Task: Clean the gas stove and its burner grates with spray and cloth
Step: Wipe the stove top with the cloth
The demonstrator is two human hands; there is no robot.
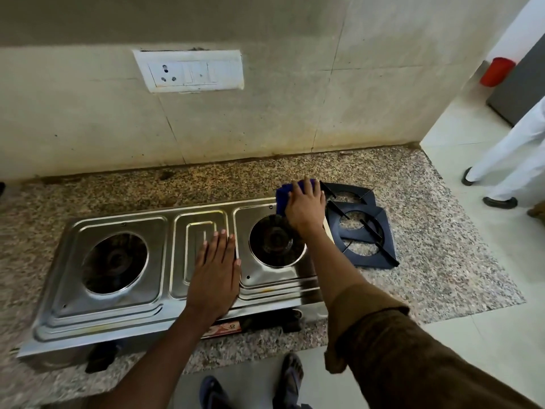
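Note:
A two-burner stainless steel gas stove (124, 314) lies on a granite counter (442, 261), both grates taken off. My left hand (216, 270) rests flat, fingers spread, on the ridged middle panel of the stove. My right hand (305, 209) presses a blue cloth (283, 196) onto the far right corner of the stove top, just behind the right burner (277, 240). The left burner (115, 261) is uncovered. Two black burner grates (364, 231) lie overlapping on the counter right of the stove. No spray bottle is in view.
A tiled wall with a white switch and socket plate (188, 70) rises behind the counter. The counter ends at right, where another person's white trousers and dark shoes (501, 178) stand on the floor. A red object (497, 71) hangs far right. My sandalled feet (290, 379) show below.

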